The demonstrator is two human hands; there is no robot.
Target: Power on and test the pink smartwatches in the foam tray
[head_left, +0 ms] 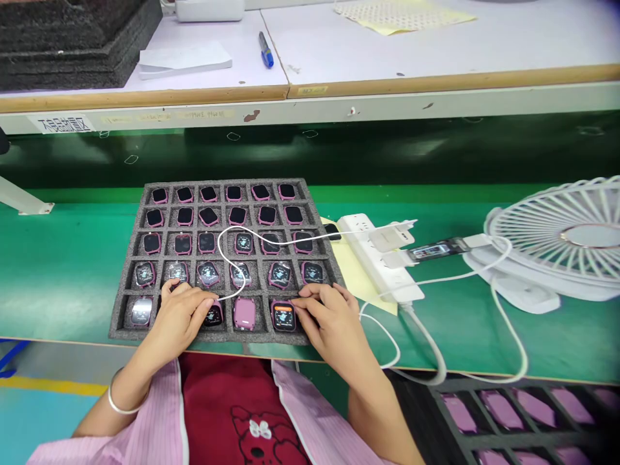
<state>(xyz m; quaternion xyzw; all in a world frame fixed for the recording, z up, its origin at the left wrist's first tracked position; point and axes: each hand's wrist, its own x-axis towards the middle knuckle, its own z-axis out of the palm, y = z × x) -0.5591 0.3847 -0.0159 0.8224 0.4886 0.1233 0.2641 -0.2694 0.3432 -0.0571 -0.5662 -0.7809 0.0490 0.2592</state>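
Observation:
A grey foam tray [252, 336] holds several smartwatches with pink-purple cases in its compartments. My left hand [181, 315] rests over the near row, thumb and forefinger pinching the end of a white charging cable [300, 240] beside a lit smartwatch [214, 315]. Part of that watch is covered by my fingers. At the near right corner, my right hand [334, 321] has its thumb and fingertips closed against the right edge of another smartwatch [283, 317], whose screen shows an orange bar. Between them one smartwatch [245, 314] lies back side up.
To the right stand a white power strip [361, 236] with plugged-in adapters and a white fan [557, 236]. Cables loop over the table edge. A second tray [465, 441] with pink-purple pieces sits at lower right. The shelf above carries a pen [266, 50] and paper [186, 58].

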